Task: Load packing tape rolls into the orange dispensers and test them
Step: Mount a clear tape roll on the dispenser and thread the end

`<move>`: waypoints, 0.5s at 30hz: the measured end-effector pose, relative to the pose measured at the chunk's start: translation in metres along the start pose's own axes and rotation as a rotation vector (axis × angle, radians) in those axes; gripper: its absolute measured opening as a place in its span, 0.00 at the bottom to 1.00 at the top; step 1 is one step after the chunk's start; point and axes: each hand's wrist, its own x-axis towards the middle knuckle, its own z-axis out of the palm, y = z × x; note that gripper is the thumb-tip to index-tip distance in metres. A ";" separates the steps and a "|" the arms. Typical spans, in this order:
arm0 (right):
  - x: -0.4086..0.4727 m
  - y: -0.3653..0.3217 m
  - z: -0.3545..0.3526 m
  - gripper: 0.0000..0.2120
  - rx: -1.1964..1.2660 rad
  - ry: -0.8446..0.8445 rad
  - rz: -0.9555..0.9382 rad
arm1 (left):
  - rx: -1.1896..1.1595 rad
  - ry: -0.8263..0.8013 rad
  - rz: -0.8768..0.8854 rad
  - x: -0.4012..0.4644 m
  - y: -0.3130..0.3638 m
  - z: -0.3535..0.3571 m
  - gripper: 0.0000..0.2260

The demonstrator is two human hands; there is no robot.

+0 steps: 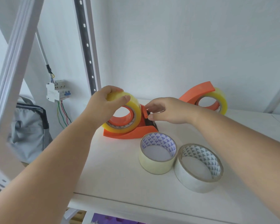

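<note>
A person's left hand (pixel 103 102) grips a yellow tape roll (pixel 124 113) seated in an orange dispenser (pixel 132 135) on a white shelf (pixel 113 175); right hand (pixel 166 110) fingers pinch its cutter end. Two spare rolls (pixel 158 155) lie in front, a second loaded dispenser (pixel 199 92) behind.

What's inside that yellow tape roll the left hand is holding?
The orange dispenser's round hub fills the core of the yellow tape roll. The left hand covers the roll's top, hiding that part.
</note>
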 end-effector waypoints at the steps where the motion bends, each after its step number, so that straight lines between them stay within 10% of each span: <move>1: 0.001 0.000 0.001 0.18 0.004 -0.001 0.006 | 0.031 -0.013 0.016 0.000 0.003 0.001 0.13; 15: 0.008 -0.010 0.000 0.13 -0.035 0.083 -0.046 | 0.348 -0.142 0.099 0.011 0.024 0.001 0.15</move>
